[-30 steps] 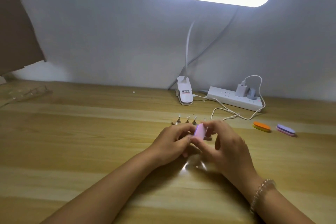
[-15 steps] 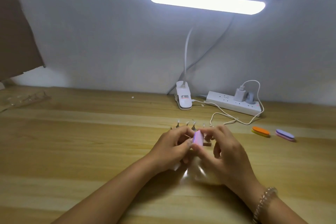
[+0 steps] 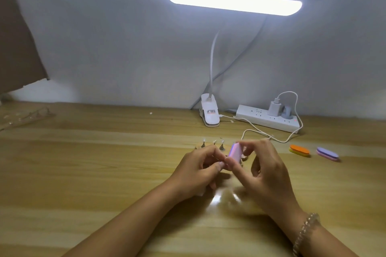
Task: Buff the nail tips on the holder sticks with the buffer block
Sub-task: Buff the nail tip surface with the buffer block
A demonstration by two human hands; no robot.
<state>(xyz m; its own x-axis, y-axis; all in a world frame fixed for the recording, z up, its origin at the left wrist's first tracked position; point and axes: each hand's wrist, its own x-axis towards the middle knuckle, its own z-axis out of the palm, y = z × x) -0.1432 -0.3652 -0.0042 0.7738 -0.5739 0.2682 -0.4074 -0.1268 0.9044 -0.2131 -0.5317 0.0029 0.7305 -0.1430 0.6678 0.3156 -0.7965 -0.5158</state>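
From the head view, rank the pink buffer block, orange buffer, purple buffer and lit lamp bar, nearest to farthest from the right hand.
1. Pink buffer block: pinched in the right hand.
2. Orange buffer: on the desk, just to its right.
3. Purple buffer: farther right, beside the orange one.
4. Lamp bar: high above the desk's back.

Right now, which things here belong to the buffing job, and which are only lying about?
Job: pink buffer block in right hand; left hand beside it; holder sticks behind the hands.
Lying about: orange buffer; purple buffer; power strip; lamp.
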